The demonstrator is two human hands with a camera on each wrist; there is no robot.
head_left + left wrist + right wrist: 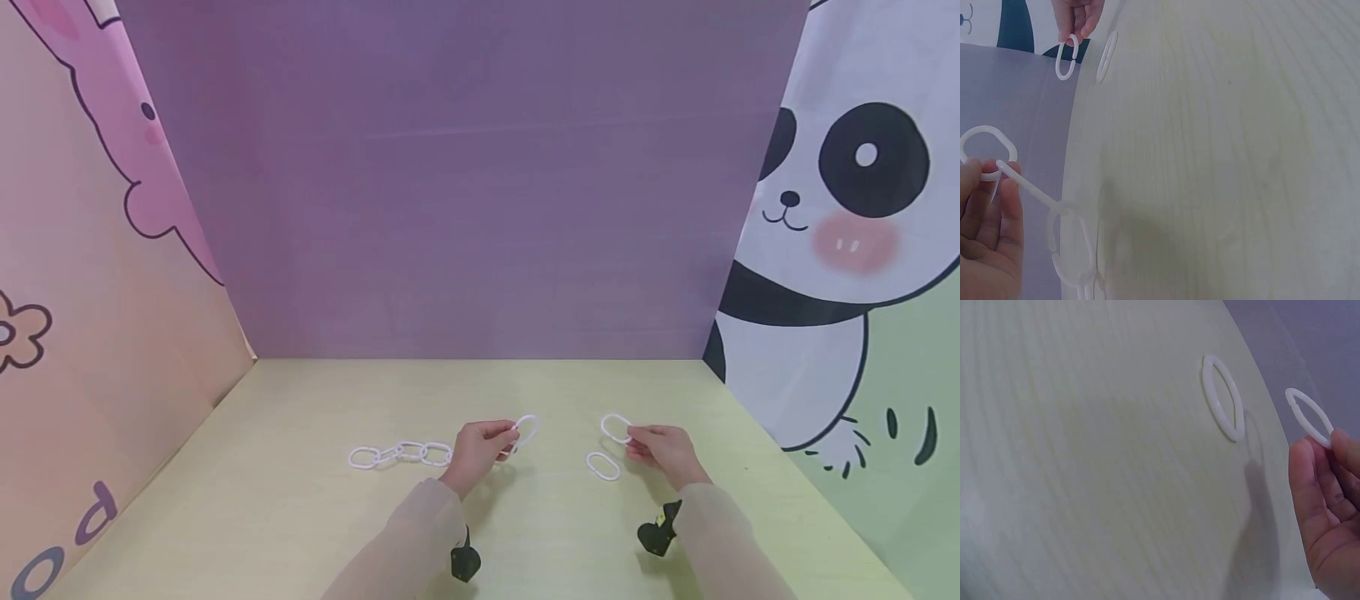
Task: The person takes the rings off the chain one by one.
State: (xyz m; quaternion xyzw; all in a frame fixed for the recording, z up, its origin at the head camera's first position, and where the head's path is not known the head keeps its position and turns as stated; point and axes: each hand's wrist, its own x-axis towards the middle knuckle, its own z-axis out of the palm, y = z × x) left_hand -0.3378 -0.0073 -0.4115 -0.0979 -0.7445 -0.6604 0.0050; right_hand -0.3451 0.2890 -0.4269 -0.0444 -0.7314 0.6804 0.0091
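In the head view, my left hand pinches the end link of a white plastic chain between thumb and fingers. From that link the chain hangs down to the table, and several more links lie in a row to the left. My right hand holds a separate white oval link by its edge, raised above the table. A small split shows in this link in the left wrist view. Another loose link lies flat on the table, left of and below the right hand in the head view.
The pale wood-grain table ends at a purple back panel. Printed side panels stand left and right, the right one with a panda. Black wrist cameras hang below both sleeves.
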